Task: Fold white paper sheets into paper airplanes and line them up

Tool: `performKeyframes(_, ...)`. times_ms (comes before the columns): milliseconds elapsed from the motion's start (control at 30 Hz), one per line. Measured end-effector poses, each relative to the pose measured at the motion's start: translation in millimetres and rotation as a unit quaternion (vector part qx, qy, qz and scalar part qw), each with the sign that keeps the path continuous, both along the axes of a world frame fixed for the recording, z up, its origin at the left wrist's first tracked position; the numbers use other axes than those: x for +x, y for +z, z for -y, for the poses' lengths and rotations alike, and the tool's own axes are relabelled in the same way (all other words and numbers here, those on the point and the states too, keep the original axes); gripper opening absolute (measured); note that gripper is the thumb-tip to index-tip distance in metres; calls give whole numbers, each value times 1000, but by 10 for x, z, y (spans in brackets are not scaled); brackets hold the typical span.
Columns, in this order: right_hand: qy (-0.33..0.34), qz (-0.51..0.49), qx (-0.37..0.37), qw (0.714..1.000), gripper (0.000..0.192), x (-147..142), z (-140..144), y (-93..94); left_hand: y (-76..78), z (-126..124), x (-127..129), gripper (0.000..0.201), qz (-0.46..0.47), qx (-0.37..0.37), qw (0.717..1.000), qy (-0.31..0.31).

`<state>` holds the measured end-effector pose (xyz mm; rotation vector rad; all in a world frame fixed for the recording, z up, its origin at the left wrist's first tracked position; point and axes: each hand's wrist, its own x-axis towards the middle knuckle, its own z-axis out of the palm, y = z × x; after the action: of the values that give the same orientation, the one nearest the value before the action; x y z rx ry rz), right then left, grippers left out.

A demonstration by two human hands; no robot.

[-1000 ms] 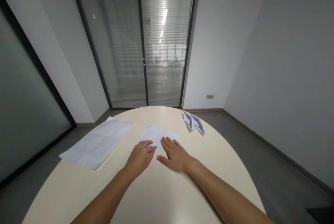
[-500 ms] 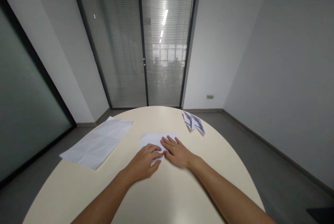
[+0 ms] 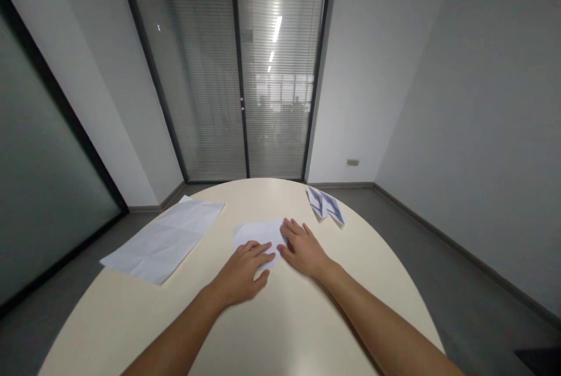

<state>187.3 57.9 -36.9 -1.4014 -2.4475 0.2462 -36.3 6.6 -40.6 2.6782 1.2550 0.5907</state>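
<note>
A white sheet of paper (image 3: 259,231) lies flat on the round table in front of me, partly covered by both hands. My left hand (image 3: 246,271) rests on its near left part, fingers spread and pointing right. At the paper's right edge is my right hand (image 3: 303,249), fingers stretched forward and slightly apart, palm down. Neither hand grips anything. The paper's near right portion is hidden beneath my fingers.
A larger creased white sheet (image 3: 169,238) lies at the table's left edge. Folded white paper (image 3: 325,205) stands near the far right edge. The cream table (image 3: 272,329) has a rounded rim. Beyond it are a glass door with blinds (image 3: 245,72) and grey walls.
My right hand has slid a little right and forward, uncovering more of the paper. The paper's visible outline has shifted slightly to the left. My left hand has barely moved.
</note>
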Motion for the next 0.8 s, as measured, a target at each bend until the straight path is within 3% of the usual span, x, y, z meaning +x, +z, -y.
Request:
performKeyframes(67,34,-1,-19,999,56,-66,62,-5,17,3,12,44,-8,4,1000,11)
performKeyframes(167,35,3,-45,998,58,-74,62,-23,38,9,17,43,-12,0,1000,17)
performKeyframes(300,-26,8,-52,998,65,44,-69,-37,27,10,-7,45,-7,-3,1000,12)
performKeyframes(433,-72,5,-17,997,59,102,-110,-18,8,10,-15,45,-7,-3,1000,11)
performKeyframes(633,59,-15,-8,998,51,-12,-3,5,-6,1,14,45,12,6,999,32)
performKeyframes(800,39,-16,-34,999,57,-7,-44,-22,22,6,36,42,30,8,999,32)
